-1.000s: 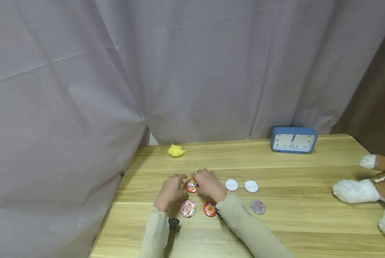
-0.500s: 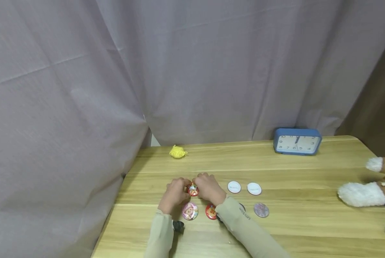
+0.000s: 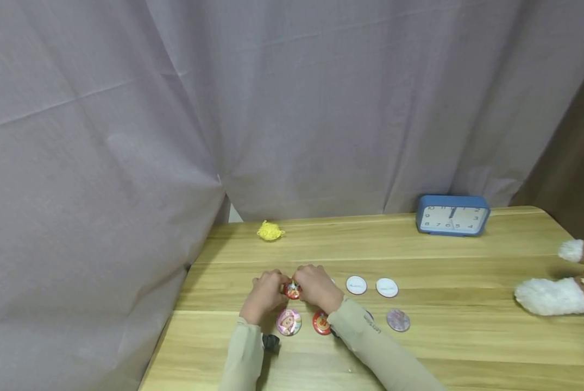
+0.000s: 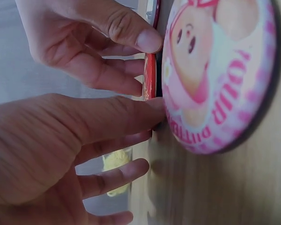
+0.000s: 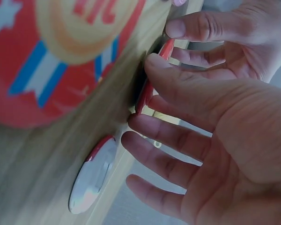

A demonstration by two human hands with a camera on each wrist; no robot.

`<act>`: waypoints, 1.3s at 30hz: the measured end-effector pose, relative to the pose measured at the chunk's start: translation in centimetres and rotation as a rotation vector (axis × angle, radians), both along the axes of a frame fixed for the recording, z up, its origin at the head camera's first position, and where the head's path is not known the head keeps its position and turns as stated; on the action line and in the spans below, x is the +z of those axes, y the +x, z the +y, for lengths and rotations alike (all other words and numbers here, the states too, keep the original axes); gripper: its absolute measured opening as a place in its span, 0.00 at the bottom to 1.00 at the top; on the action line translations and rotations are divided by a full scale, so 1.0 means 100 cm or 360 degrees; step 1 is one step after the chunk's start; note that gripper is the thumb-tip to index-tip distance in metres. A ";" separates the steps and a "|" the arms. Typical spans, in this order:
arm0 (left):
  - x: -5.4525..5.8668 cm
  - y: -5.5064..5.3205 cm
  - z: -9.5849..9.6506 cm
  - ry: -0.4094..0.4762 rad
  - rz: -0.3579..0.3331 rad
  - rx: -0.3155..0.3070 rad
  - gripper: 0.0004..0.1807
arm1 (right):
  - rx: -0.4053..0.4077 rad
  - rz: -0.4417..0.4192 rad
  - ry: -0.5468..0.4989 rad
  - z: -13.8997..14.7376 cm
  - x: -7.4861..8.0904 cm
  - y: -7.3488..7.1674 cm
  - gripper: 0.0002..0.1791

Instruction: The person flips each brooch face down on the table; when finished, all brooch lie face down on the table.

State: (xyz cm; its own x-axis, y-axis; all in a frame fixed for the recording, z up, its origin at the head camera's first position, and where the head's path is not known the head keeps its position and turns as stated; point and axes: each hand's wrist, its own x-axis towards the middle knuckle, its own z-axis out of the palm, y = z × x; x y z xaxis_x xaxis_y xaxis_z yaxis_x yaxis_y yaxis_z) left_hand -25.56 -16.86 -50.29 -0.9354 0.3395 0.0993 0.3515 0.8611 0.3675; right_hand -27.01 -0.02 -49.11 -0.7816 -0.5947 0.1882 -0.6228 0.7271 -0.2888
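A shiny red button badge with a colourful picture is between both hands, low over the wooden table. My left hand pinches its left edge between thumb and fingers. From the right side, my right hand pinches the same badge; its thumb lies on the near face. The left wrist view shows the red badge edge-on between the two thumbs. Nearer the body lie a pink badge with a cartoon face and another red badge, partly covered by the right wrist.
Two white-backed badges lie right of the hands. A purplish badge is nearer; another beside the right sleeve is mostly hidden. Farther back are a yellow netted item and a blue clock. A plush toy lies at right.
The left hand has closed in from beside the red badge and now pinches its edge. The right hand stays at the badge. The whole view has shifted slightly.
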 end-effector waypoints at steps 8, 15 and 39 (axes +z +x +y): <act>0.002 0.001 -0.002 0.0020 0.0118 -0.0054 0.11 | 0.0057 0.0042 0.0042 0.003 0.001 -0.001 0.13; 0.001 0.000 -0.009 0.0075 0.0064 -0.0023 0.08 | 0.0114 0.0063 0.0029 0.009 0.005 -0.005 0.20; -0.004 -0.009 -0.007 0.0301 0.0141 0.0090 0.06 | 0.0060 -0.0120 -0.0283 0.016 0.005 -0.015 0.05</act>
